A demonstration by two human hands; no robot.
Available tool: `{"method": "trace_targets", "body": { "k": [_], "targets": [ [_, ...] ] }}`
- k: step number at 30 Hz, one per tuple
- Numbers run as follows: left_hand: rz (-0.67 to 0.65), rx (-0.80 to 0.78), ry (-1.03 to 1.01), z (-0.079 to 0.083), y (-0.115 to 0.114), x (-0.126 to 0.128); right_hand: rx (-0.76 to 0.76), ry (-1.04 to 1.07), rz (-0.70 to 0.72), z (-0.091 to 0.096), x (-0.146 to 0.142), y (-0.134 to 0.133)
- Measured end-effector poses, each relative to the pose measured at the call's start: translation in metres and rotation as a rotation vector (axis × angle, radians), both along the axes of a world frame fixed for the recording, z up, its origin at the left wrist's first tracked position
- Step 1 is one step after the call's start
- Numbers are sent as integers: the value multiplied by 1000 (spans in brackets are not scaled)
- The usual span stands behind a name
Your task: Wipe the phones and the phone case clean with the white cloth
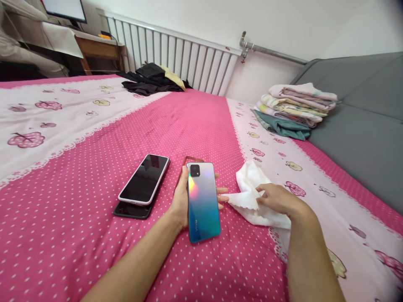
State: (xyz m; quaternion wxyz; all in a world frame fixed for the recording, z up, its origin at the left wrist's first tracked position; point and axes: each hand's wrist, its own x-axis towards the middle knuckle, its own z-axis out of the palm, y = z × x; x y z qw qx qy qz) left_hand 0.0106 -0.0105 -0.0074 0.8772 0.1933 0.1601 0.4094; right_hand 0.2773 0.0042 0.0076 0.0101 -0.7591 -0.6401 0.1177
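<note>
My left hand point(180, 200) grips a phone point(202, 201) with its iridescent blue back and camera facing up, fingertips curling round its right edge. My right hand point(277, 200) pinches a white cloth point(252, 191) that lies crumpled on the bed just right of the phone. A reddish transparent phone case point(189, 161) lies on the bed behind my left hand, partly hidden. Left of it, two phones point(143, 182) lie stacked screen up, a pink-edged one on top of a black one.
Everything rests on a bed with a pink polka-dot sheet point(195, 126). Folded clothes point(294, 109) are stacked at the right by a grey headboard point(362, 126). Dark clothes point(151, 79) lie at the far edge by a white radiator point(189, 58).
</note>
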Motion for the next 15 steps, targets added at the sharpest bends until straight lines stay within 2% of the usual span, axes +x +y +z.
{"method": "trace_targets", "body": {
  "k": [2,4,6,9,11,15],
  "targets": [
    [1,7,4,0,0,0,72,21,-15,5,-1,-1],
    [8,7,12,0,0,0,247,155,-51,13,-8,-3],
    [12,-3,9,1,0,0,466,440,-64,23,-19,-5],
    [-4,-12,-19,2,-1,1,673,777,-27,34,-41,-10],
    [-18,-6,-39,1,-2,1,676,948,56,36,-58,-13],
    [-58,32,-105,0,-2,2,549,1131,160,30,-84,-15]
  ]
}}
